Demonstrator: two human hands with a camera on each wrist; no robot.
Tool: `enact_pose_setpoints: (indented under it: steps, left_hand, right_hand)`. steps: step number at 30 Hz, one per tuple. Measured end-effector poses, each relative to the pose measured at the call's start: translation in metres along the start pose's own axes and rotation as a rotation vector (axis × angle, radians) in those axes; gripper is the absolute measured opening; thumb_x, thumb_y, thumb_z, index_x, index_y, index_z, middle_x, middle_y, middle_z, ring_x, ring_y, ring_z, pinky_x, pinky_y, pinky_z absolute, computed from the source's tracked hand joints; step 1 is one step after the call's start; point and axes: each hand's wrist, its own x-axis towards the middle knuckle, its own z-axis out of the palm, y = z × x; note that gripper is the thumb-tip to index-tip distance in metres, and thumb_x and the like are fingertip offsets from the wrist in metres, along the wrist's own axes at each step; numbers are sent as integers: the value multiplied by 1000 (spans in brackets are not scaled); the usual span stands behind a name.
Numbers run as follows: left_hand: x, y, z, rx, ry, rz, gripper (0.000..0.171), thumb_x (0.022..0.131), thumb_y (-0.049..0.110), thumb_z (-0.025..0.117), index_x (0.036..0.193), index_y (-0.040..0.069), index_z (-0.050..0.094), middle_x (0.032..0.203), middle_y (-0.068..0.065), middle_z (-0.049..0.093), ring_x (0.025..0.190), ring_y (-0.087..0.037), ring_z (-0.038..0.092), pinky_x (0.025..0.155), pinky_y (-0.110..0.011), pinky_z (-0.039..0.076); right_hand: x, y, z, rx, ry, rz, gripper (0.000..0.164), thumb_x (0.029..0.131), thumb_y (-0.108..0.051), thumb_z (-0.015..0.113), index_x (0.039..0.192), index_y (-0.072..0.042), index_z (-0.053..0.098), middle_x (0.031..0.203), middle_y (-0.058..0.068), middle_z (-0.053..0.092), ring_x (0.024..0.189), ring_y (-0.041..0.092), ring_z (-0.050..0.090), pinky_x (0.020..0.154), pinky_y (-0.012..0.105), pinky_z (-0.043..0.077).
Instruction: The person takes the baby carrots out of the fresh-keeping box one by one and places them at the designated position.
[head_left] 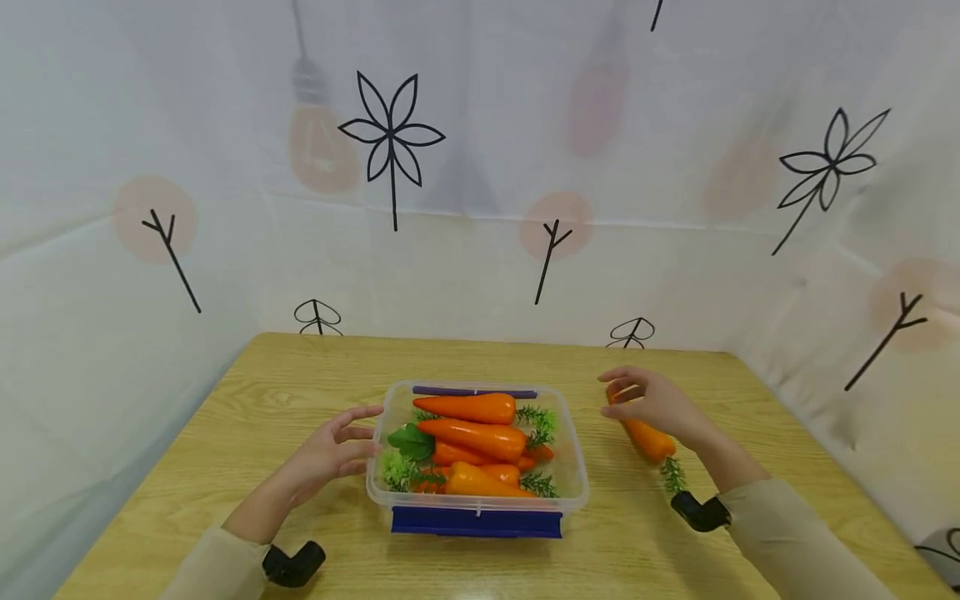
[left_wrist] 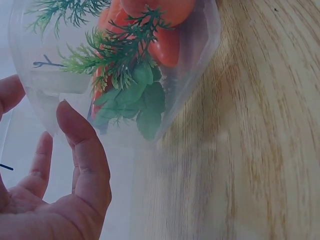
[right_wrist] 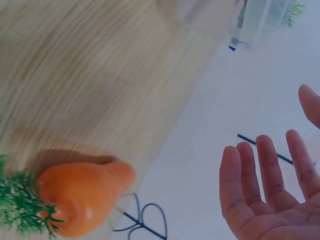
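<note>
A clear plastic box (head_left: pixel 576 450) with blue clips stands in the middle of the table, filled with several orange toy carrots (head_left: pixel 472 437) and green leaves (head_left: pixel 411 442). My left hand (head_left: pixel 330 454) is at its left side, fingers loosely bent; whether the fingertips touch the wall I cannot tell. In the left wrist view, the thumb and fingers spread beside the box's see-through wall (left_wrist: pixel 200 65). On the right, my right hand (head_left: pixel 660 404) hovers over a single carrot (head_left: pixel 651 442) with a green top, its fingers holding nothing. The right wrist view shows this carrot (right_wrist: pixel 82 195) lying apart from the hand.
The wooden table (head_left: pixel 300 375) reaches back to a pale curtain (head_left: pixel 480 275) printed with flowers and twigs. A black wrist mount (head_left: pixel 294 565) sits on the left sleeve, another mount (head_left: pixel 701 511) on the right. A dark cable (head_left: pixel 937 552) shows at the right edge.
</note>
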Motion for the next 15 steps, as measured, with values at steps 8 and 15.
enact_pose_setpoints:
  steps: [8,15]
  left_hand:
    - [0,-1,-1,-1,-4,1,68,85,15,69,142,6,33,126,-25,42,100,-26,57,78,-37,50]
    - [0,-1,-1,-10,-8,3,69,85,16,70,143,5,33,128,-27,41,99,-25,57,79,-37,49]
  right_hand:
    - [10,-17,6,-13,-20,-35,48,82,-23,73,123,-6,56,111,14,58,100,32,54,79,42,48]
    - [19,-35,12,-40,-40,-79,46,82,-25,73,122,-8,57,110,11,59,103,35,53,81,45,47]
